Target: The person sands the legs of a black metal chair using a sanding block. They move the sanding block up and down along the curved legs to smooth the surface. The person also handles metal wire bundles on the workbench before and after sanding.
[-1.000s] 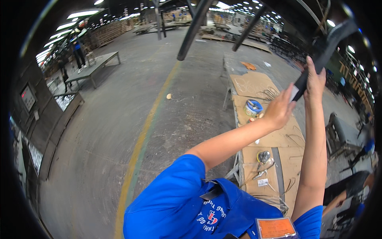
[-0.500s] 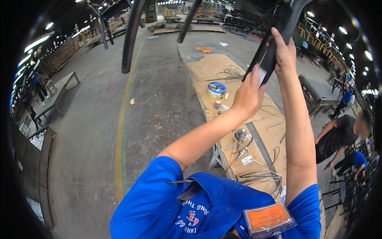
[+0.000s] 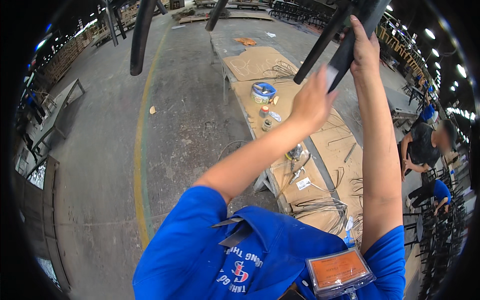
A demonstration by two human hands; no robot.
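Overhead and in front hangs a black piece of furniture with several legs, which looks like a chair. My right hand (image 3: 366,54) is closed around one thick black leg (image 3: 343,61) at the upper right, with its thumb along the side. My left hand (image 3: 314,102), slightly blurred, pinches a pale flat piece (image 3: 330,77) against the lower end of that leg; its material is unclear. A second black leg (image 3: 316,50) slants down just left of it. Two more legs, a long one (image 3: 143,37) and a shorter one (image 3: 217,15), hang farther left.
Below my arms runs a long table covered with brown cardboard (image 3: 250,62). On it are a blue-rimmed tub (image 3: 263,92), a red-capped jar (image 3: 264,111), a spray gun (image 3: 297,175) and bundles of thin wire (image 3: 322,207). A person in black (image 3: 422,145) stands at the right.
The view has shifted, so the table and hanging legs appear farther left and higher. My left hand stays against the leg's end. The slanting second leg now stands farther apart from the held one.
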